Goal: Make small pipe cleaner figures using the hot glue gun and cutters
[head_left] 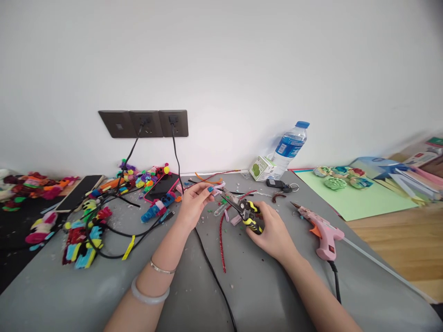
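My left hand (195, 203), with dark blue nail polish, pinches a small pale pink strip (219, 186), possibly a pipe cleaner piece. My right hand (272, 228) is wrapped round the black-and-yellow handles of a pair of pliers (248, 214). The dark jaws point up and left, close to my left fingertips; whether they touch the strip I cannot tell. Beneath the jaws, small pink, green and clear scraps lie on the grey table (256, 286). A red tinsel pipe cleaner (222, 240) curves across the table between my hands.
A pink glue gun (325, 235) with a cord lies at right. Behind are a tilted water bottle (290, 147), a green-and-white box (262, 168) and keys (285, 186). Colourful pipe-cleaner figures (83, 237), black cables (211, 267) and phones (79, 193) occupy the left. Green paper (367, 203) bears fabric-like flowers.
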`<state>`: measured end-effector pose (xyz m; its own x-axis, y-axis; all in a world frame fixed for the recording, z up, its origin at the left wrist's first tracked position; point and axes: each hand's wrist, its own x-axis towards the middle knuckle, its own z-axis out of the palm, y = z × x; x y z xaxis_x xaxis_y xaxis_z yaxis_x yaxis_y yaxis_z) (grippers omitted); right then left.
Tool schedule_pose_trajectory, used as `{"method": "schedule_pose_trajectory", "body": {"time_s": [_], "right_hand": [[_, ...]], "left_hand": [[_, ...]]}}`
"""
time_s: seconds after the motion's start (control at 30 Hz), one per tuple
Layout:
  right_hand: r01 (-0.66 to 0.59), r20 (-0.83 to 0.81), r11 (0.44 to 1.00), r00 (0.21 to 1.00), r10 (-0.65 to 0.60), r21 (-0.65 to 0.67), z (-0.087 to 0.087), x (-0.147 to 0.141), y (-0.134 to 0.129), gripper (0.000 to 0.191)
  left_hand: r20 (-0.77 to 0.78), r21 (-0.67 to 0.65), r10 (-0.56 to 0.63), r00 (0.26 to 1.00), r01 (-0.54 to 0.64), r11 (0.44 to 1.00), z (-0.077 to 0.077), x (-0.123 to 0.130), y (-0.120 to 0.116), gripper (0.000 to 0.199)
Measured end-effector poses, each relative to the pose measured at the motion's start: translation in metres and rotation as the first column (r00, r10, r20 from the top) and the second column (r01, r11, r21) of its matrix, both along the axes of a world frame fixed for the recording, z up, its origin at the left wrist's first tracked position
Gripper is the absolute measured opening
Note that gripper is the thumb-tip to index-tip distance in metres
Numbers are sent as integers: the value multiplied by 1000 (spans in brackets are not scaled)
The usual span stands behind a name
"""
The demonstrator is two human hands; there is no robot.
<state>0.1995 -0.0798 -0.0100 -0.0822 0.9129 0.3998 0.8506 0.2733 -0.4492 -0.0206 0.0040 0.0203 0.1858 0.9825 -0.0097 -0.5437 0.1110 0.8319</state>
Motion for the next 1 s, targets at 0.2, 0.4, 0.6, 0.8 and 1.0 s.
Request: {"method": "schedule_pose_trajectory", "body": {"time_s": [0.2,0.4,0.6,0.8,1.0], "right_hand": [[-1,20,1000,1000,1,6,0,0,0,46],[-2,18,1000,1000,2,21,0,0,0,45],[-6,21,999,1000,5,50,0,1,-2,43],[-4,27,999,1000,3,37,0,3,-2,43],[-16,30,998,999,15,56,2,4,-3,38]], "left_hand": [[11,-13,-13,1000,13,1000,2,0,-1,32],[-38,-2,-111,993,111,994,0,0,-3,32],[-80,-16,-155,985,155,988,-2,-2,-2,34],[-127,-43,-200,972,196,980,2,-5,-2,35],[-114,-84,-249,962,240,967,6,-6,-3,31]]}}
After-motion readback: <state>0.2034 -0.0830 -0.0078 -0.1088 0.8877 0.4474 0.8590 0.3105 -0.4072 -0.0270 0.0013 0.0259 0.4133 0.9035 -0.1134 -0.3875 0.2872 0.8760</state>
